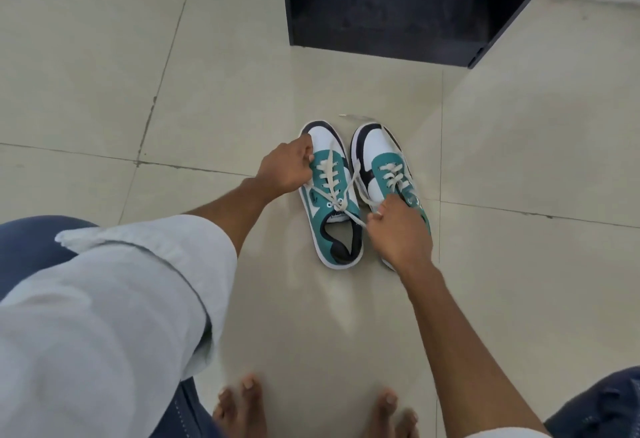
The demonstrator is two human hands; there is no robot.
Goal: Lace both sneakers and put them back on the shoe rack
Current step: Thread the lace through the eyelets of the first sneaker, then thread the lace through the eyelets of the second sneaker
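A home interior, by the look of it: pale glossy floor tiles with worn grout lines, a dark, low piece of furniture standing against a white wall, and a person's bare feet on the floor.

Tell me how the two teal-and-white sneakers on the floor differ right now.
The left teal-and-white sneaker has both lace ends held by the left hand and right hand; the right teal-and-white sneaker is partly hidden behind the right hand. Both stand on the tiled floor, toes away.

The tiled floor carries 2 sneakers side by side and a dark cabinet.
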